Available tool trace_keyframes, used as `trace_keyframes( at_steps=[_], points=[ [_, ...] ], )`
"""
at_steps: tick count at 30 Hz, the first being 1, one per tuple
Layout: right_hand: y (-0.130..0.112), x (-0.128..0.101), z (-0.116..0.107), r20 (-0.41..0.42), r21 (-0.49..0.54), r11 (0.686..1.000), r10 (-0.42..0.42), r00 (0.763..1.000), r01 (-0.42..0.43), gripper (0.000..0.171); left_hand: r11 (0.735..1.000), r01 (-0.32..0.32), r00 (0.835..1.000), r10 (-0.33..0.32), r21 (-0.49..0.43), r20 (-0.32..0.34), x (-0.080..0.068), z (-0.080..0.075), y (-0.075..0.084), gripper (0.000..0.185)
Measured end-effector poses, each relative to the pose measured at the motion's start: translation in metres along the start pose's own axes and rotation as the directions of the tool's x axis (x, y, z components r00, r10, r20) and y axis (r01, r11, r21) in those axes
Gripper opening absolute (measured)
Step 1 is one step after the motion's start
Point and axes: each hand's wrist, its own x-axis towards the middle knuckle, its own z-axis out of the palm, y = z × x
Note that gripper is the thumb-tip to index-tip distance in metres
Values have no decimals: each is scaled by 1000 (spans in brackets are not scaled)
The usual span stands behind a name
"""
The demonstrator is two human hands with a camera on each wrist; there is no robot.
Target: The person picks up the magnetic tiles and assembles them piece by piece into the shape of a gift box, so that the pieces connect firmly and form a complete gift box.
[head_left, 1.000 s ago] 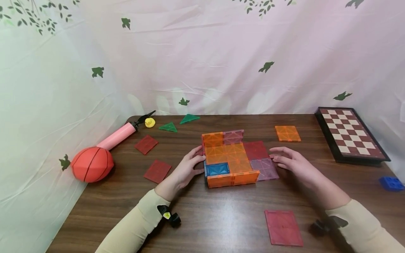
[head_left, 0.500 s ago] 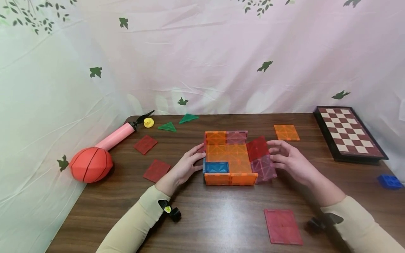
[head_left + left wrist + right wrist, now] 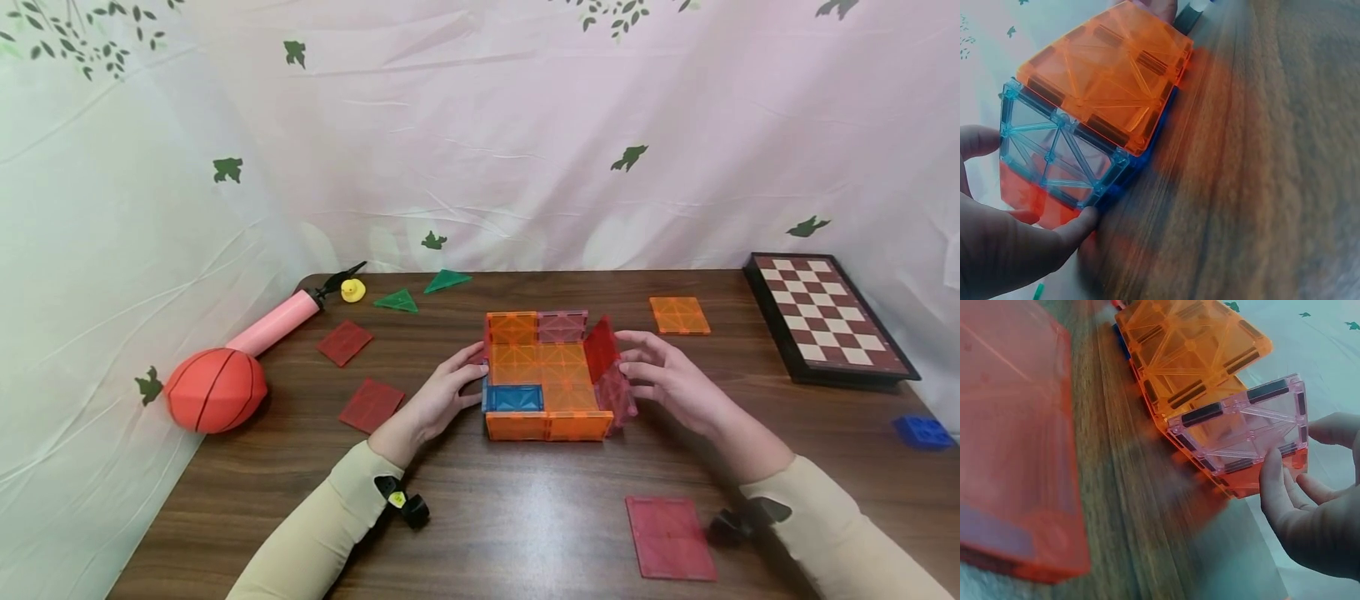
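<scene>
A low open box of translucent magnetic tiles stands mid-table, its floor of orange tiles point(image 3: 566, 367) with a blue tile point(image 3: 516, 398) at the front left corner. Orange tiles point(image 3: 547, 426) form the front wall. At the back stand an orange tile point(image 3: 512, 328) and a purple tile point(image 3: 562, 326). My left hand point(image 3: 438, 400) rests its fingers and thumb against the left wall, whose clear blue tile point(image 3: 1054, 147) shows in the left wrist view. With its fingertips, my right hand point(image 3: 678, 383) pushes up the right side, a red tile point(image 3: 602, 350) and a purple tile point(image 3: 1250, 428), which leans outward.
Loose tiles lie around: a large red tile point(image 3: 671, 538) in front, an orange tile point(image 3: 679, 316) behind, red tiles point(image 3: 372, 405) at left, green triangles point(image 3: 397, 301) at back. A chessboard point(image 3: 832, 312), blue block point(image 3: 923, 432), red ball point(image 3: 216, 390), pink pump point(image 3: 273, 323) and rubber duck point(image 3: 352, 290) flank them.
The right-side red and purple tiles have swung up from flat on the table to nearly upright. My right hand has moved left with them; the left hand stays at the left wall.
</scene>
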Motion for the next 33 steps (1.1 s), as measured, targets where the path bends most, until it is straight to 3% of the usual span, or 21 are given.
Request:
trace_keyframes(
  at_steps=[12,16,18,21,24,28,31,33],
  points=[
    [-4,5,4,9,-1,1000,17,1000,-17,53,1000,9,1000,-9,19,-11,2,-3,0,66],
    [-4,10,-6,-24,-73,997,12,1000,-14,54,1000,10,1000,-10,24,1,2,-3,-1,68],
    [-6,14,-18,-50,-177,984,-9,999,0,53,1000,11,1000,-11,26,8,3,-3,-1,69],
    [-9,25,-40,-106,-408,913,-63,992,15,52,1000,13,1000,-13,27,19,3,-2,-1,70],
    [-13,38,-66,-152,-629,777,-91,984,-25,54,999,11,1000,-12,31,24,2,-2,-1,71],
    [-14,53,-99,-143,-769,636,-82,986,-58,62,999,11,1000,-12,37,19,1,-1,-1,70],
    [-9,60,-119,-103,-810,585,-65,993,-46,68,999,8,1000,-9,38,13,1,0,-1,70],
    [-6,64,-129,-74,-812,582,-44,996,-35,72,999,5,1000,-5,39,16,1,0,-2,69]
  ],
)
